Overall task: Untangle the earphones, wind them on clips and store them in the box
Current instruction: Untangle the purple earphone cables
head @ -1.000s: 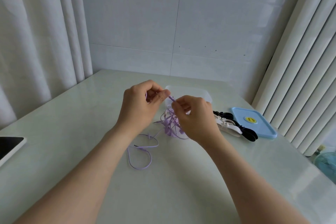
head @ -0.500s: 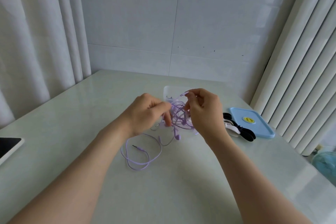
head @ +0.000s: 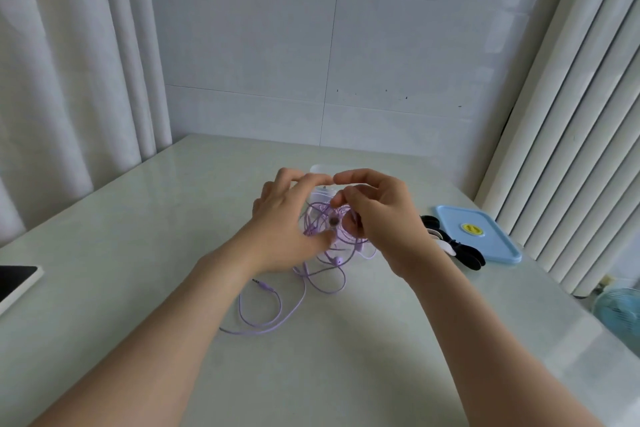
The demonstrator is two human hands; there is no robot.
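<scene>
Both hands work the purple earphones [head: 323, 236] held between them; the left hand [head: 284, 218] is spread with its thumb on the tangle; the right hand [head: 377, 215] pinches a strand; pulling hard would likely tighten the knot, since loose loops trail below the left wrist.

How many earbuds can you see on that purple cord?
2: one earbud in the tangle between the hands, one earbud hanging lower, near the table. No more seem hidden.

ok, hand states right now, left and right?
Left hand: fingers spread open, thumb touching the purple earphones tangle, no clear grip.
Right hand: closed, pinching an earphone cable loop.
</scene>
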